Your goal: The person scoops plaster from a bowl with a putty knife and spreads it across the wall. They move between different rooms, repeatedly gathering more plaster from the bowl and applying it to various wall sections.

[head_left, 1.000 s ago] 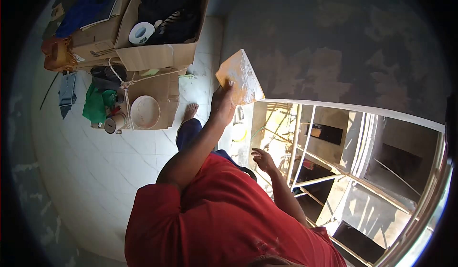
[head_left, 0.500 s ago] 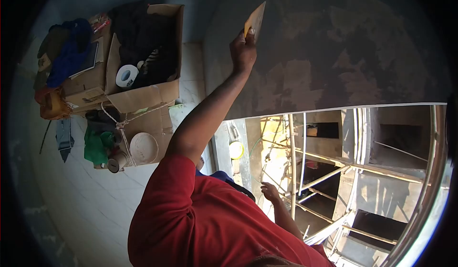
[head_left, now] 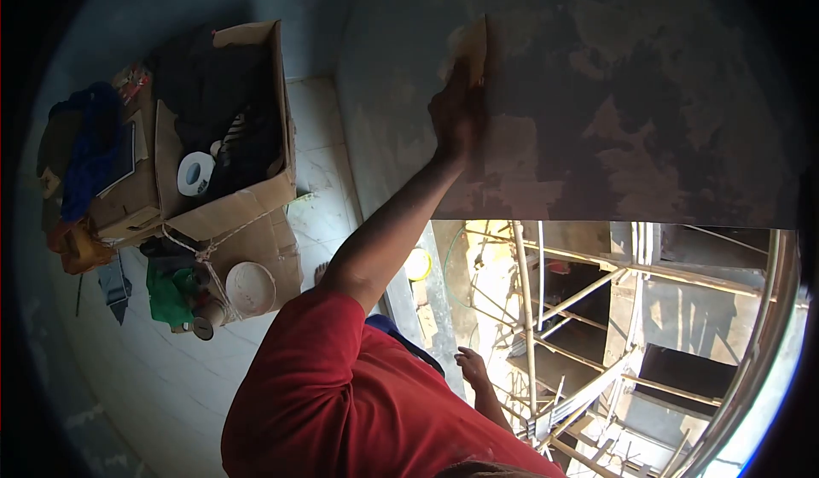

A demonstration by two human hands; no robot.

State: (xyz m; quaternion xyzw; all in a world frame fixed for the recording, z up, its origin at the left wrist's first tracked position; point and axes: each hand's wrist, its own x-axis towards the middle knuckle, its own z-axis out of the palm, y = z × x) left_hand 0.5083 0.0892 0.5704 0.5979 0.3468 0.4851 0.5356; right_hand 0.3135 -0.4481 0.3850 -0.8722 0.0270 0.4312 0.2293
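Observation:
My left hand (head_left: 456, 115) is raised on an outstretched arm, closed round a flat, thin putty scraper (head_left: 476, 47). The scraper lies close against a dark grey wall (head_left: 589, 128) with lighter, uneven patches; shadow and blur hide the exact contact. Lower down, my right hand (head_left: 472, 367) hangs beside my red shirt, near the bright opening. Its fingers are partly spread and nothing shows in them.
A cardboard box (head_left: 230, 201) with dark cloth and a white roll (head_left: 196, 173) stands left. Near it are a round pale container (head_left: 251, 289), green cloth (head_left: 166, 294) and rope. Beyond the wall's edge are poles (head_left: 525, 307) and a yellow bucket (head_left: 417, 265).
My left hand has moved slightly right and down in view, bringing the scraper into the wall's shade. My right hand has dropped a little. The box and its surroundings have shifted left and down in view.

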